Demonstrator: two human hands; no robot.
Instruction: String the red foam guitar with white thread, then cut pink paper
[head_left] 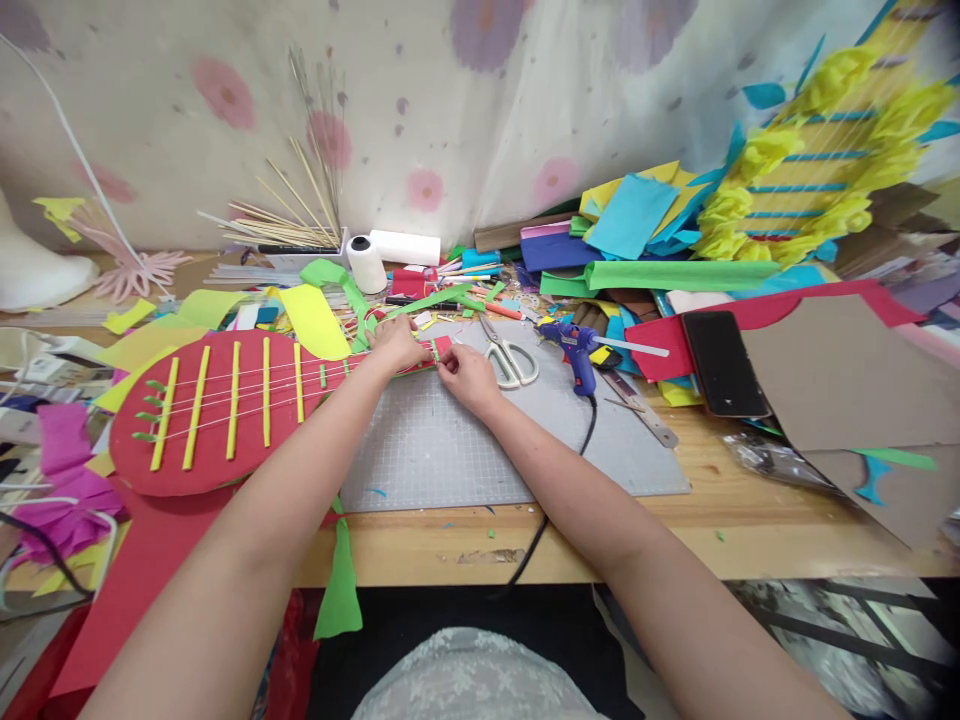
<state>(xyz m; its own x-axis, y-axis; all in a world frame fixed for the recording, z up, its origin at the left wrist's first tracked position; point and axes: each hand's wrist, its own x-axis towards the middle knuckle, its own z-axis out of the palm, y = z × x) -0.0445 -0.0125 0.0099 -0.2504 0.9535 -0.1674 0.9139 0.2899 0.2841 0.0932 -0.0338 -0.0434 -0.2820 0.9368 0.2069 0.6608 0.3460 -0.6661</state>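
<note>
A red paper guitar (210,400) with yellow strips across its body and pale strings lies at the left, its neck pointing right over the grey cutting mat (450,450). My left hand (399,345) lies over the neck near its end, fingers curled down on it. At the red head of the neck, my right hand (466,380) is closed, thumb and fingertips pinched together by small green pieces. What sits between those fingertips is too small to make out. Scissors (511,360) with pale handles lie just right of my right hand.
A blue glue gun (576,355) rests on the mat, its black cord (551,500) running off the front edge. Beyond are a steel ruler (649,415), a phone (725,363) and cardboard (855,370). Coloured paper, a white thread spool (367,265) and sticks (300,220) crowd the back.
</note>
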